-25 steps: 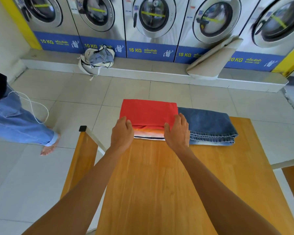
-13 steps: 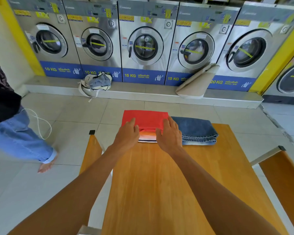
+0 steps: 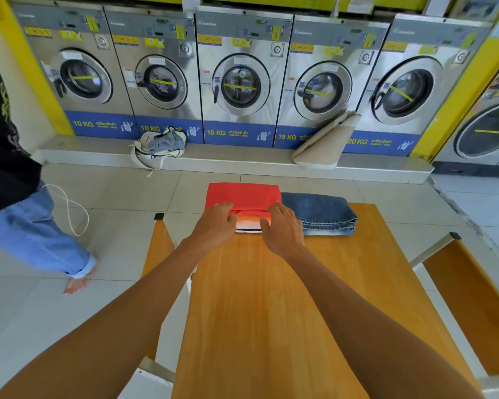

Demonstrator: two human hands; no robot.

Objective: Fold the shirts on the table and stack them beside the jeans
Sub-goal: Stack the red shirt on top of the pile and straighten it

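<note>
A folded red shirt (image 3: 242, 195) lies on top of a folded orange-and-white striped shirt (image 3: 249, 225) at the far edge of the wooden table (image 3: 271, 306). Folded blue jeans (image 3: 320, 211) lie right beside this stack, touching it on its right. My left hand (image 3: 216, 224) rests on the near left edge of the shirt stack, fingers slightly bent. On the near right edge rests my right hand (image 3: 283, 230), its fingertips on the red shirt. Neither hand lifts any cloth.
Wooden benches stand left (image 3: 157, 246) and right (image 3: 470, 298) of the table. A person in blue jeans (image 3: 32, 234) stands on the tiles at left. Washing machines (image 3: 239, 82) line the back wall, with a cloth bag (image 3: 159, 146) and a beige bag (image 3: 323, 142) on the ledge.
My view has tilted up, showing more of the machines. Both hands have drawn a little closer together and back toward the stack's near edge. The shirts and jeans stay put.
</note>
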